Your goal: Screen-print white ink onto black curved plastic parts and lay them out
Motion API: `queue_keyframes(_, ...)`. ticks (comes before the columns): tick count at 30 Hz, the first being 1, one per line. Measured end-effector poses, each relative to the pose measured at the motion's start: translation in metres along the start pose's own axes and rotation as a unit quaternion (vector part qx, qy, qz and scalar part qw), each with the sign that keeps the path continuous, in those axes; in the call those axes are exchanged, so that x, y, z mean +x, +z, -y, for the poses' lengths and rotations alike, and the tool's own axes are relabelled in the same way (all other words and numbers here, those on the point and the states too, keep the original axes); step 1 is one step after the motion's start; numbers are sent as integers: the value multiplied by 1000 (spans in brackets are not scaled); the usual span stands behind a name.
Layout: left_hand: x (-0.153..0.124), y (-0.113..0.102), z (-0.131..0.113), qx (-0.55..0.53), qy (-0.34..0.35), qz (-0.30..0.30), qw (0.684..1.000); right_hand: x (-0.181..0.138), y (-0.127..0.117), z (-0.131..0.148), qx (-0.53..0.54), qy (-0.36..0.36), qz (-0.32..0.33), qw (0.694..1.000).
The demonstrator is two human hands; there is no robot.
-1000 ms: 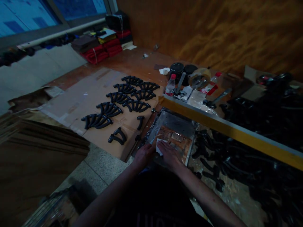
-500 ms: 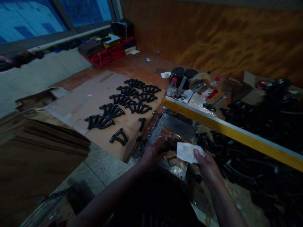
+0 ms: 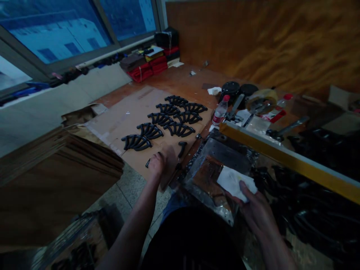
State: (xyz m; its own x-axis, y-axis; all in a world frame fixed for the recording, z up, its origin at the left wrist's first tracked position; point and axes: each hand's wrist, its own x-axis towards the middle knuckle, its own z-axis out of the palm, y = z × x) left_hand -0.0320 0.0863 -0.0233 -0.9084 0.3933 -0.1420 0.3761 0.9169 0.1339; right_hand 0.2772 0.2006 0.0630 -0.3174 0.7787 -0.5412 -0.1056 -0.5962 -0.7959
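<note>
Left hand (image 3: 157,165) curls over a black handle (image 3: 147,163) on the cardboard (image 3: 132,112), at nine o'clock of the metal plate (image 3: 225,153) (grip hidden, cannot tell). Right hand (image 3: 257,212) pinches the white cloth (image 3: 233,182) at the plate's five o'clock. Handle the piece gently, clear of the fanned rows (image 3: 168,123).

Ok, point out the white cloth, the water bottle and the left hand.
white cloth (image 3: 233,182), head view, middle of the sheet.
water bottle (image 3: 219,113), head view, its clear body.
left hand (image 3: 157,165), head view, back of hand.
</note>
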Motion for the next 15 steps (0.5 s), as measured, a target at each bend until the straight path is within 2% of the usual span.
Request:
queue_keyframes(2,9,6,8,5,-18,6,1000,3,5,-3,0,-2,8,1000)
queue_keyframes(6,17,12,9,1,-27,20,999,8,12,-8,-13,-14,28,999)
queue_keyframes(11,9,6,7,-10,-19,19,1000,16,2,-19,-36,-36,5,999)
queue_keyframes(13,-7,0,2,-30,29,8,999,21,-2,-24,-68,-58,-5,996)
queue_keyframes(15,-32,-2,-8,-80,152,-11,985,27,-3,-28,-129,-101,-12,986)
